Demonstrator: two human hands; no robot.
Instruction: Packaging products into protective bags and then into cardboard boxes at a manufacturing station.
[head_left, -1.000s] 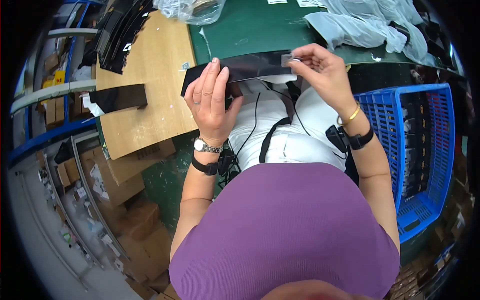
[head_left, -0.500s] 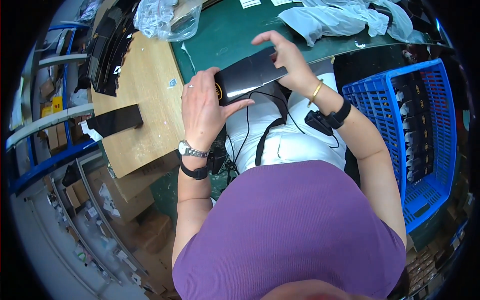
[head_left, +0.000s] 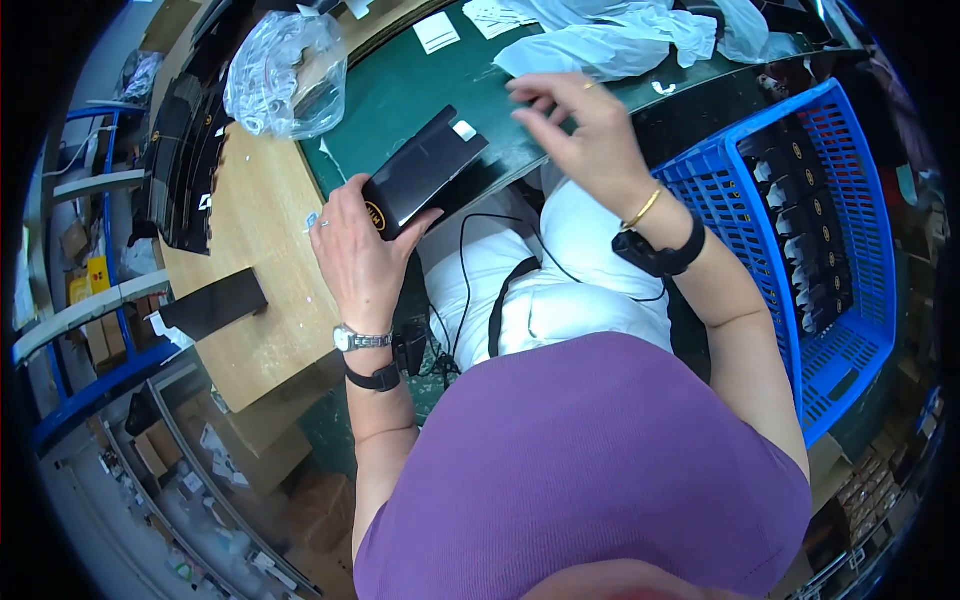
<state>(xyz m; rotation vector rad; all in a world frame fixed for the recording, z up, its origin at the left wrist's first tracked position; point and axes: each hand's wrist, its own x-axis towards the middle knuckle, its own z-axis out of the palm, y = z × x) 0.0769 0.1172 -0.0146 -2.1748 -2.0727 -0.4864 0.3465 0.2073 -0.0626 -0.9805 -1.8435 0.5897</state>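
My left hand (head_left: 358, 242) grips one end of a black cardboard box (head_left: 425, 172) with a round yellow mark. The box is tilted over the near edge of the green table (head_left: 385, 95). At its far end the flaps stand up, and a small white piece shows there. To the right of the box, apart from it, is my right hand (head_left: 585, 130), raised with its fingers loosely bent and apart, slightly blurred and holding nothing. Another black box (head_left: 215, 305) with a white end lies on the wooden board (head_left: 275, 260) at the left.
A blue plastic basket (head_left: 745, 165) at my right holds several black boxes (head_left: 810, 215). Flat black cartons (head_left: 180, 150) are stacked at the far left. A clear plastic bag (head_left: 290, 75), white paper slips (head_left: 437, 33) and pale plastic bags (head_left: 600, 45) lie toward the back.
My right hand has let go of the box and moved right. My left hand has brought the box left and nearer, and its far end is uncovered.
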